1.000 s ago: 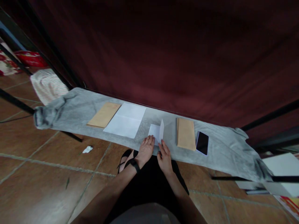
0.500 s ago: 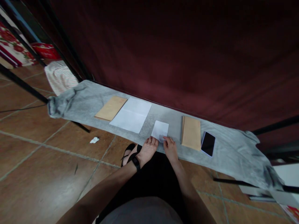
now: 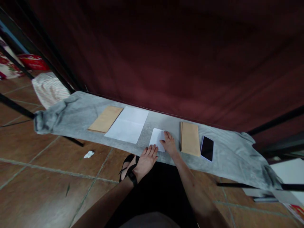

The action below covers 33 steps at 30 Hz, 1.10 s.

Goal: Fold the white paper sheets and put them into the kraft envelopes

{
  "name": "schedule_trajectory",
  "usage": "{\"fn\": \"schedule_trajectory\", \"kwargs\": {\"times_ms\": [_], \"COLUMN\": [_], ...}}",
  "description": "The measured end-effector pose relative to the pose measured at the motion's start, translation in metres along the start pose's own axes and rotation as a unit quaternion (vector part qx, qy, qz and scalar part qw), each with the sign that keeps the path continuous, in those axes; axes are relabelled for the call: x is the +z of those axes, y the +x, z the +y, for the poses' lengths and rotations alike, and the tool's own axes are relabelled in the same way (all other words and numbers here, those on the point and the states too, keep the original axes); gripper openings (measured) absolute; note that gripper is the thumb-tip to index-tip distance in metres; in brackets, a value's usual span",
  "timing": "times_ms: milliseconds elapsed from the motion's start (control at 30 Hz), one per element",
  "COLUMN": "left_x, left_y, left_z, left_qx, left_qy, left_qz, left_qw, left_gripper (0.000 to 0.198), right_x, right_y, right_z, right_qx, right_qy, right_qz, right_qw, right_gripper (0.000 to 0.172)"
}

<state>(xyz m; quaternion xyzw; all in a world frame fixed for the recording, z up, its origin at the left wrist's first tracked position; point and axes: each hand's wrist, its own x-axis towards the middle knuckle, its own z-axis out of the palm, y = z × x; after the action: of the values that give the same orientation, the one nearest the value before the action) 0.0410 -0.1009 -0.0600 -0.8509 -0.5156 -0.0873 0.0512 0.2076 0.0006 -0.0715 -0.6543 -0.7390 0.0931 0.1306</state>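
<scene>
From the head camera, looking down over the person's arms, a long narrow tabletop (image 3: 78, 110) draped in grey cloth ran along a dark maroon curtain (image 3: 166, 57). Near its middle lay a small folded white paper (image 3: 156, 136), flat on the cloth and close to the front edge. The right hand (image 3: 169, 144) lay on the paper's right side, palm down, fingers loosely spread and pressing, gripping nothing. The left hand (image 3: 146, 160) was also open and flat, its fingertips reaching the paper's near left corner at the lip of the tabletop; I could not tell if they quite touched it. A black band (image 3: 132, 178) circled that wrist. Just right of the paper, with a small gap, lay a brown envelope (image 3: 190, 138), lying flat; what it held, if anything, did not show. A dark-screened phone (image 3: 207, 148) lay just beside it on the far side. To the left, well apart from the hands, a second brown envelope (image 3: 105, 119) lay edge to edge with a larger white sheet (image 3: 128, 124), its contents likewise hidden. Below the tabletop, a black sandal (image 3: 125, 163) showed on the brown tile floor (image 3: 47, 180), and a crumpled white scrap (image 3: 89, 154) lay near it. A striped cloth (image 3: 49, 89) sat on the floor beyond the left end.
</scene>
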Motion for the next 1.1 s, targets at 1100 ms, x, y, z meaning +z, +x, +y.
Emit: {"fn": "schedule_trajectory", "kwargs": {"times_ms": [1100], "left_x": [0.001], "left_y": [0.035], "left_z": [-0.031], "left_qx": [-0.056], "left_qy": [-0.156], "left_qz": [0.129], "left_qw": [0.978], "left_gripper": [0.042], "right_x": [-0.012], "right_y": [0.004], "right_z": [0.032], "right_qx": [0.167], "right_qy": [0.364], "right_qz": [0.057], "right_qw": [0.915], "right_gripper": [0.023]}}
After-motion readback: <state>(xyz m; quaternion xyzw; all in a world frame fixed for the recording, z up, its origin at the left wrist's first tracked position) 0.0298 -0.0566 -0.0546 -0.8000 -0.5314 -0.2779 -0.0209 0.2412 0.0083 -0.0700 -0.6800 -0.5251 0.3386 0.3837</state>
